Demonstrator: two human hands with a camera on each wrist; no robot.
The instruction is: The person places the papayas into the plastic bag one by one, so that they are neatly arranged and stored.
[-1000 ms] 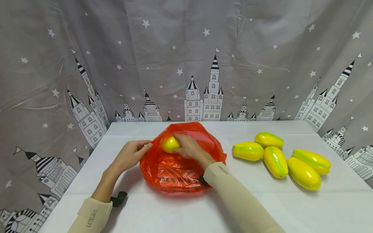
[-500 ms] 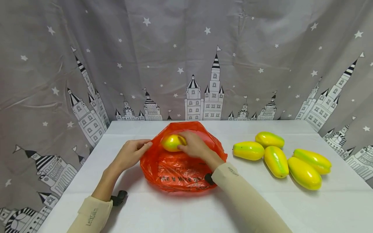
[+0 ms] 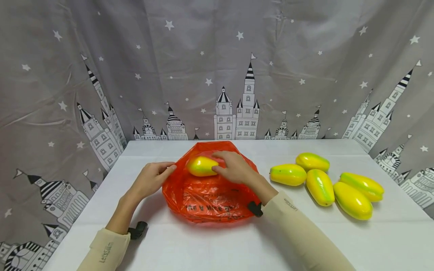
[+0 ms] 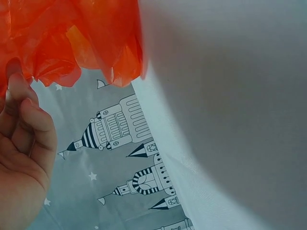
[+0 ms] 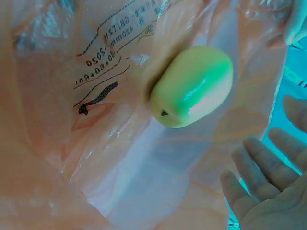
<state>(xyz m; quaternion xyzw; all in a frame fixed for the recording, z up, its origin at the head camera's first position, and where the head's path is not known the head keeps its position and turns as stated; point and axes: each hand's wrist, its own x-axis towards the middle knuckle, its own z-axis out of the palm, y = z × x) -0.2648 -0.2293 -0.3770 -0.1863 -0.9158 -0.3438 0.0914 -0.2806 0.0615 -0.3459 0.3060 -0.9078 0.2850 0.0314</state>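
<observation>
A red plastic bag (image 3: 207,201) with dark lettering lies with its mouth spread open on the white table. Inside it rests a yellow-green papaya (image 3: 200,166), which also shows lying on the plastic in the right wrist view, papaya (image 5: 192,88). My left hand (image 3: 153,178) pinches the bag's left rim between thumb and fingers; the left wrist view has those fingers curled at the red plastic (image 4: 103,40). Over the bag's mouth is my right hand (image 3: 234,168), just right of the papaya. Its fingers are spread and hold nothing, as the right wrist view shows.
To the right of the bag, several more papayas (image 3: 320,187) lie grouped on the white table (image 3: 217,248). A grey curtain (image 3: 190,49) printed with castles and stars hangs behind and at both sides of the table.
My right hand has let go of the papaya and drawn back to the right. The papaya stays in the bag. My left hand keeps its place on the rim.
</observation>
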